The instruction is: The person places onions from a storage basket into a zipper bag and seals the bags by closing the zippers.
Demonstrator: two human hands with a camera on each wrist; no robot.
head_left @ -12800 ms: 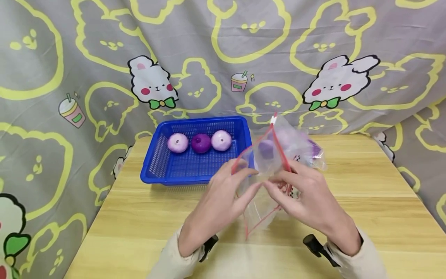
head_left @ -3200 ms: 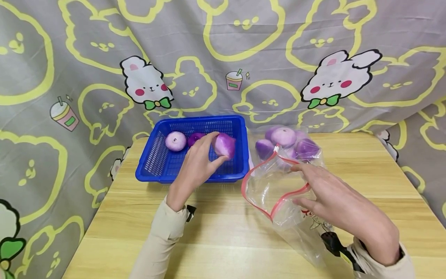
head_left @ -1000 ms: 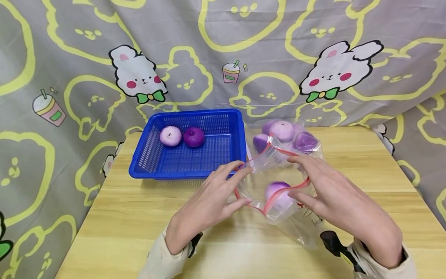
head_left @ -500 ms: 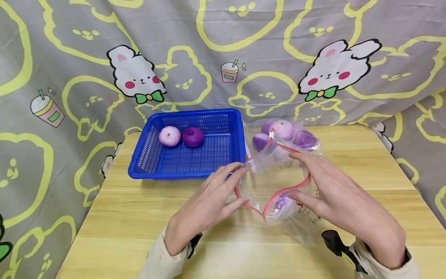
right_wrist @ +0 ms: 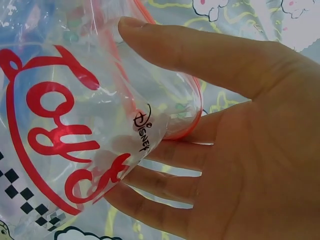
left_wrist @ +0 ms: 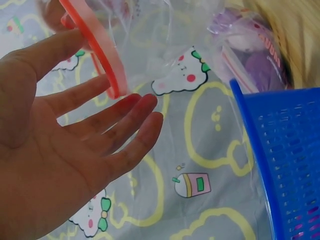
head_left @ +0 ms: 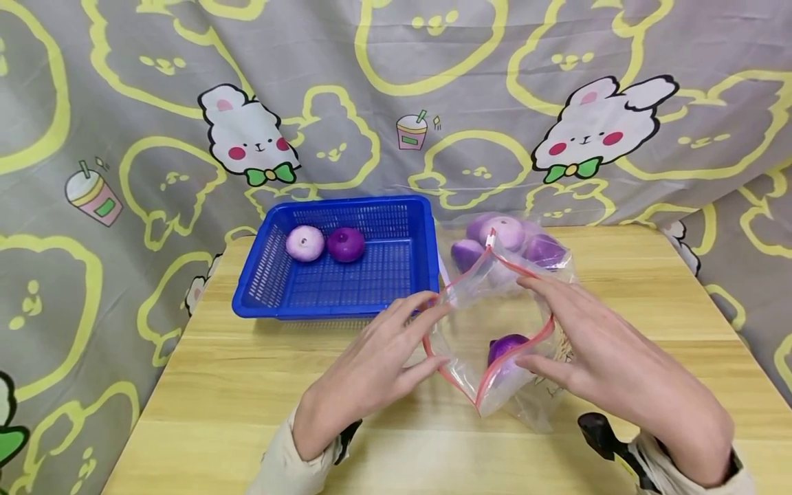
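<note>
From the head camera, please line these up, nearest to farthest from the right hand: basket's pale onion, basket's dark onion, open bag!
From the right hand:
1. open bag: touching it
2. dark onion: in the basket
3. pale onion: further left

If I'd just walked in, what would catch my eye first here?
Probably the blue basket, left of centre, holding a pale onion and a dark onion. Beside it, the left hand and right hand touch a gaping, red-rimmed clear bag with a purple onion inside. Behind is a grey cartoon-print curtain.
</note>
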